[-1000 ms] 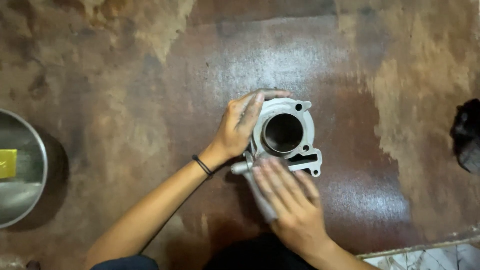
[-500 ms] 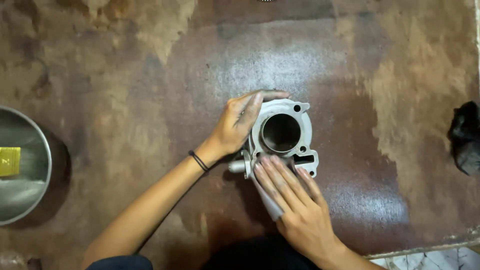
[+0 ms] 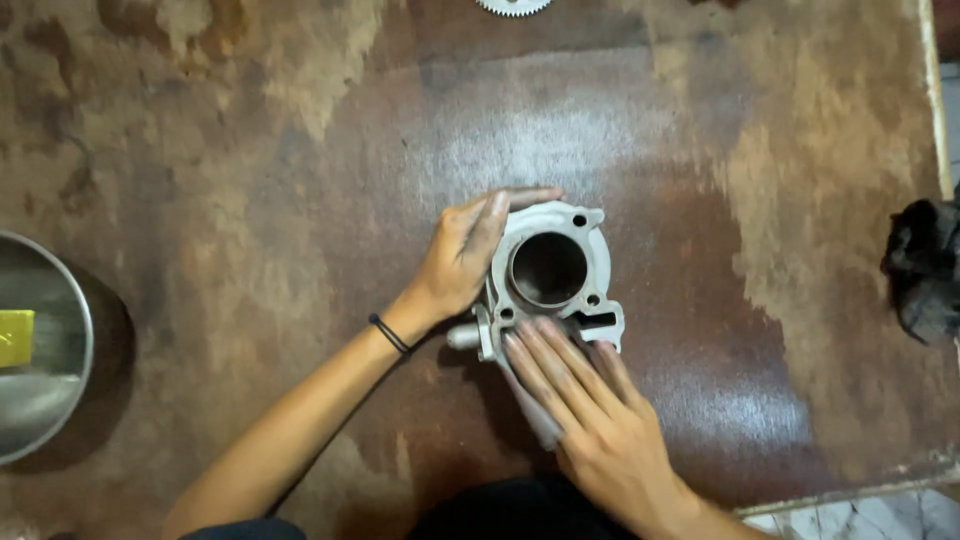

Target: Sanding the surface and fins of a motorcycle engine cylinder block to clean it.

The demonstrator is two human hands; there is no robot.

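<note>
A grey metal engine cylinder block with a round bore stands on the stained brown surface. My left hand wraps its left side, fingers along the top rim, holding it steady. My right hand lies flat with fingers pressed on the block's near edge, over a strip of grey abrasive paper that shows under the palm. A black band sits on my left wrist.
A metal bowl with a yellow item inside sits at the left edge. A dark crumpled rag lies at the right edge. A toothed gear peeks in at the top. The surface's edge runs along the bottom right.
My right hand has slid slightly along the block's near edge; the left hand and block have stayed in place.
</note>
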